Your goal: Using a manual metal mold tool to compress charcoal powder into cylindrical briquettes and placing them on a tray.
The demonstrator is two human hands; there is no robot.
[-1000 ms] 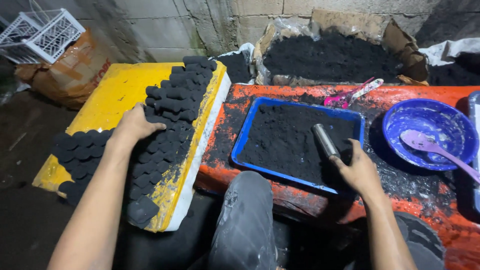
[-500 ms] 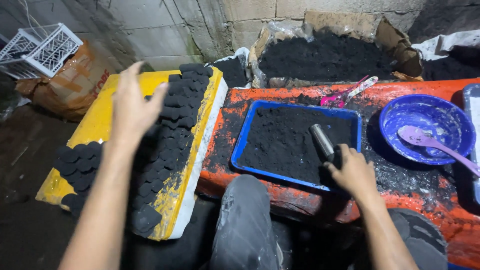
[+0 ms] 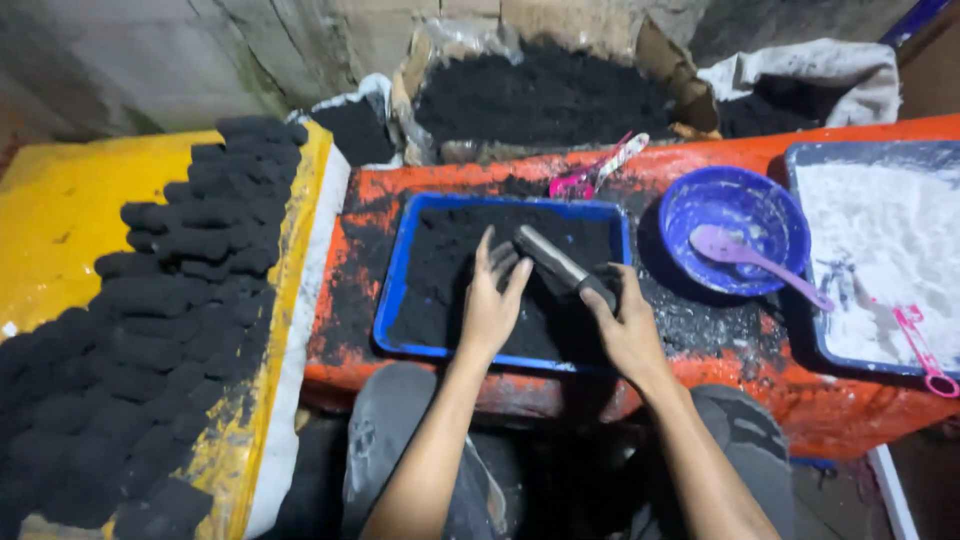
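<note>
Surface: orange table (image 3: 880, 410), smeared black.
Landmark: blue tray (image 3: 398, 290) of black powder.
Metal tube (image 3: 560, 265): over the tray's right half, tilted.
Right hand (image 3: 625, 330): closed around the tube's lower end.
Left hand (image 3: 492, 300): fingers spread, over the tray, just left of the tube.

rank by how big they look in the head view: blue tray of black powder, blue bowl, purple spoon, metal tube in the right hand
1. blue tray, clearly the largest.
2. blue bowl.
3 and 4. purple spoon and metal tube look about alike in length; the right hand hides the tube's lower end, so no firm order.
</note>
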